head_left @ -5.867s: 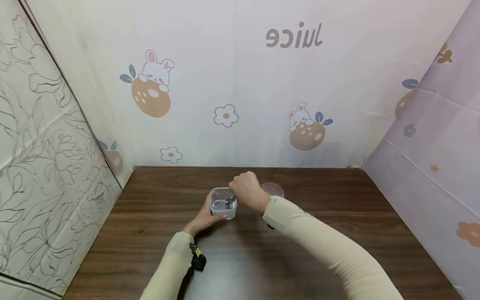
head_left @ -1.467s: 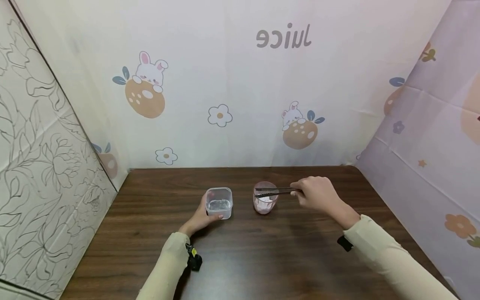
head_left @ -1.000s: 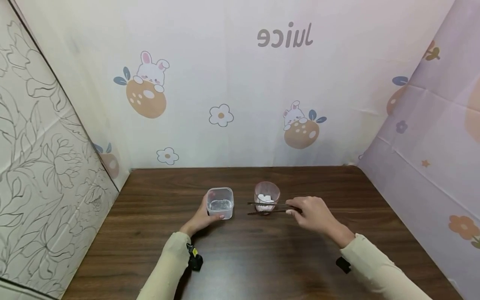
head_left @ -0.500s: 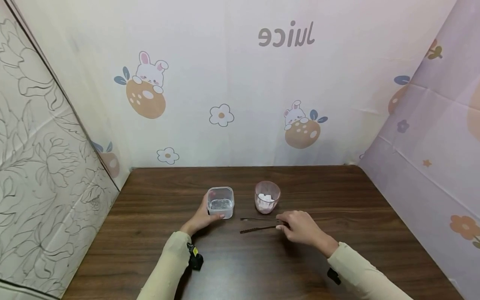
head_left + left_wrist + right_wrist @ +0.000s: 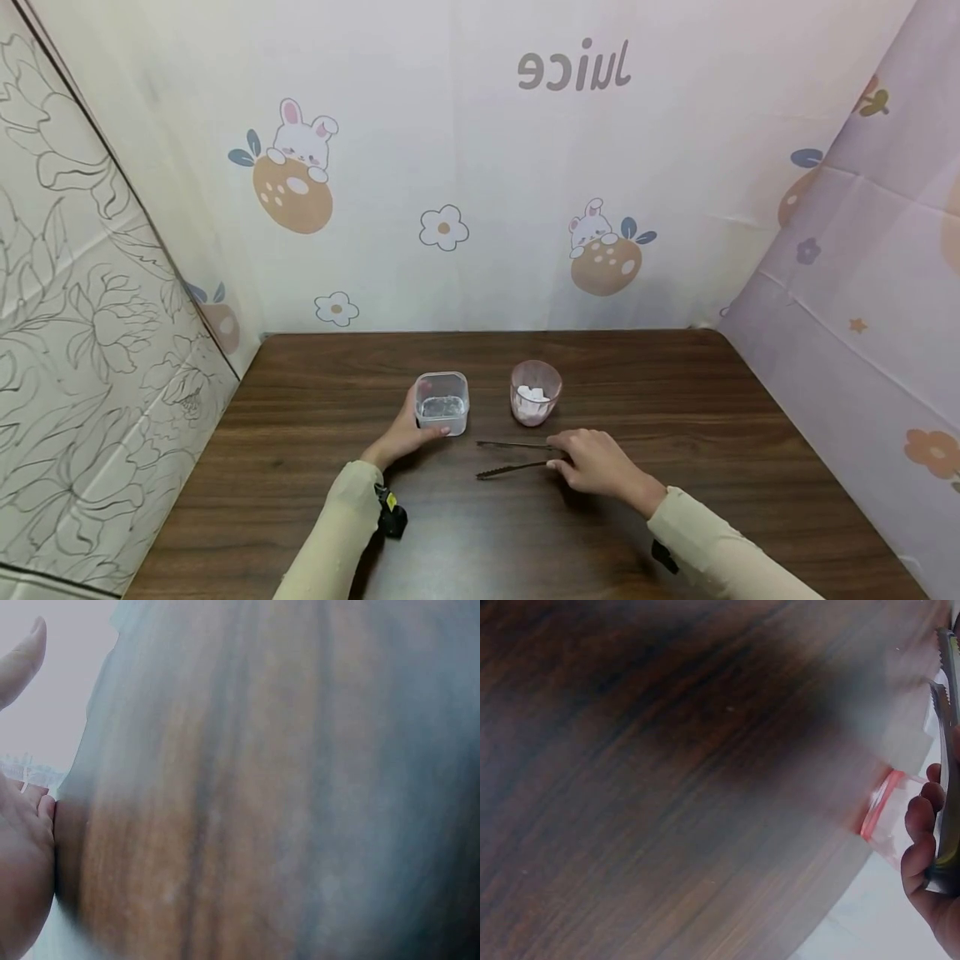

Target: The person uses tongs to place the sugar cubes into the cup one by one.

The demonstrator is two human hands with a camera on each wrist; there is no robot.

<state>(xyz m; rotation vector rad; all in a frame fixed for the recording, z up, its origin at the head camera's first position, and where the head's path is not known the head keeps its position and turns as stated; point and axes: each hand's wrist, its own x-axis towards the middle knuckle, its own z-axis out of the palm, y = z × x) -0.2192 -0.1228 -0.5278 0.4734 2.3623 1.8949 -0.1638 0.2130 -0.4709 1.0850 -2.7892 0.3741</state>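
Note:
My left hand (image 5: 403,429) grips a clear square plastic container (image 5: 442,421) around its near left side, thumb along the front. A shiny, see-through patch shows at its bottom; I cannot tell what it is. In the left wrist view only part of that hand (image 5: 22,855) shows at the left edge. My right hand (image 5: 596,462) holds metal tongs (image 5: 513,471) by their joined end, low over the table. The arms of the tongs stand apart, pointing left, with nothing between them. Beyond them is a pinkish clear glass (image 5: 536,408) with several white chunks (image 5: 532,398) inside.
The dark wood-grain table (image 5: 480,542) ends at a printed cloth backdrop (image 5: 480,167). Cloth walls also rise at left and right. In the right wrist view the pink-tinted glass (image 5: 883,804) stands beside the tongs (image 5: 946,795), at the right.
Earlier the tongs reached into the square container, then over the glass. They have since come down toward me, in front of the glass, and slowed. The left hand stays on the container.

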